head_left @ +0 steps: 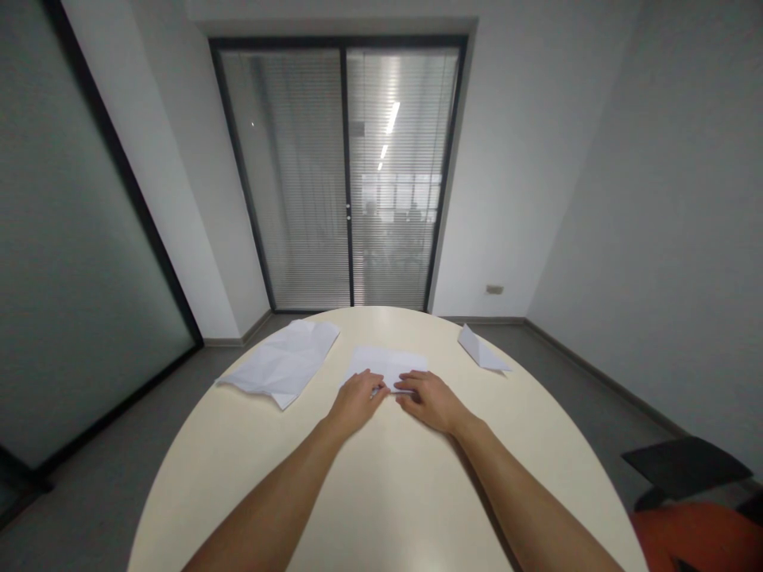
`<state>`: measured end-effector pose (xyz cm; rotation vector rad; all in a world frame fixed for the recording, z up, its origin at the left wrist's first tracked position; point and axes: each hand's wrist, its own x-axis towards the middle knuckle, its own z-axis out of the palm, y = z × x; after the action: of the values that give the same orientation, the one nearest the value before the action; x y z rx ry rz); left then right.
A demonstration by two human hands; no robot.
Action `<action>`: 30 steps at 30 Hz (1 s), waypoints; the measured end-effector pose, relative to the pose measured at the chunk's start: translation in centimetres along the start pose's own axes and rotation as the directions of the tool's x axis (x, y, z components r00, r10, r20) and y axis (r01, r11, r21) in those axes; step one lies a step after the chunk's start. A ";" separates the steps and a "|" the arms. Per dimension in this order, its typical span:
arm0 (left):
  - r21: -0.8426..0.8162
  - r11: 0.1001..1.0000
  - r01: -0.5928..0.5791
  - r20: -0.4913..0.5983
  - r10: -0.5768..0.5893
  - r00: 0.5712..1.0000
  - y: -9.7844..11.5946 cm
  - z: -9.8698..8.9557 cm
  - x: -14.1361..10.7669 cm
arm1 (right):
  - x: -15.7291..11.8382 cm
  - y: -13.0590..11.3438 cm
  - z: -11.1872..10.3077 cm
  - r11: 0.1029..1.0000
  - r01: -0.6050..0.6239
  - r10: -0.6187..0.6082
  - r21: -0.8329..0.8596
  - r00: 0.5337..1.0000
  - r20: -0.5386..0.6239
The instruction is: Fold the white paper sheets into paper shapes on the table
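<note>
Between both hands, paper (390, 362) lies flat, white; left hand (359, 399) and right hand (433, 400), loosely curled, touch its near edge.

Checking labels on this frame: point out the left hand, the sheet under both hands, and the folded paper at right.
Left hand (358, 403): head view, back of the hand.
Sheet (387, 359): head view, far part.
Folded paper (482, 353): head view, middle.

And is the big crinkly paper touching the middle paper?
Apart. The head view shows a strip of bare table running all the way between the crinkly paper and the middle paper.
</note>
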<state>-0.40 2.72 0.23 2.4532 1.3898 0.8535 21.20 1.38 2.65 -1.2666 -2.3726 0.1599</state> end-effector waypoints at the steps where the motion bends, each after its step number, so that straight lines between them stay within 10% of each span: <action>1: 0.004 1.000 0.005 -0.009 -0.005 1.000 0.0 0.0 0.0 | 0.0 -0.1 -0.1 1.000 -0.006 0.006 0.003 1.000 0.004; 30: -0.036 0.999 -0.017 -0.093 0.014 0.996 1.0 -0.8 0.0 | -0.5 3.2 -1.6 0.973 -0.183 0.197 0.137 0.976 -0.095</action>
<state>-0.13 2.10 1.37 2.4286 1.3734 0.9990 24.61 2.64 2.97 -1.4028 -2.1134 0.2905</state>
